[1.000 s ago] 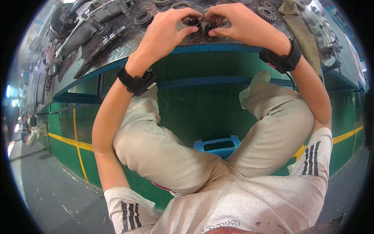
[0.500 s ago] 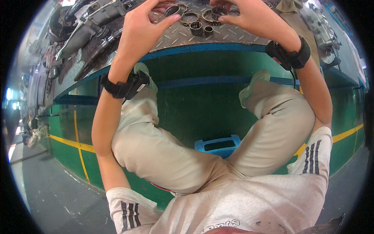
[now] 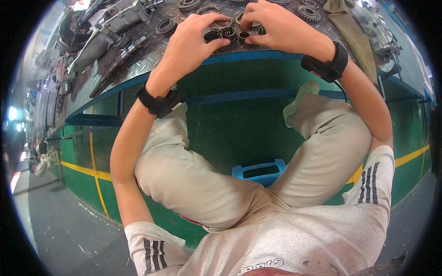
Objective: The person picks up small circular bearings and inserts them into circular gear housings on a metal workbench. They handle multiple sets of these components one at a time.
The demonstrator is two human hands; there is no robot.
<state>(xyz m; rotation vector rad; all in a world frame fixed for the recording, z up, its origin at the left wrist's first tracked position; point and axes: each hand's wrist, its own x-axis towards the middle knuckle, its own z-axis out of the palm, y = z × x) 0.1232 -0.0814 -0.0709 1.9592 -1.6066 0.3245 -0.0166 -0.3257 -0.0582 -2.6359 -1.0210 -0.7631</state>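
Observation:
My left hand (image 3: 195, 39) is at the front of the metal-topped bench, its thumb and fingers curved round a dark caged needle bearing (image 3: 212, 36). A second needle bearing (image 3: 229, 33) stands against it, near the fingertips. My right hand (image 3: 278, 28) faces it from the right, fingers bent round another dark ring-shaped bearing (image 3: 261, 31) that the hand partly hides. A smaller bearing (image 3: 243, 35) sits by the right thumb. Behind the fingers lie thin brass-coloured rings (image 3: 239, 19), partly covered.
Gears (image 3: 308, 14) lie at the back right, a toothed ring (image 3: 165, 26) at the left. A metal housing (image 3: 110, 34) and a shaft (image 3: 133, 46) fill the left side. Brown cloth (image 3: 352, 41) hangs over the right edge. A blue plastic stool (image 3: 259, 171) is below.
Both hands have come nearer the bench's front edge and closer together. The left-hand bearing now stands beside the other needle bearing. The bearing at my right hand has come down nearer the small one.

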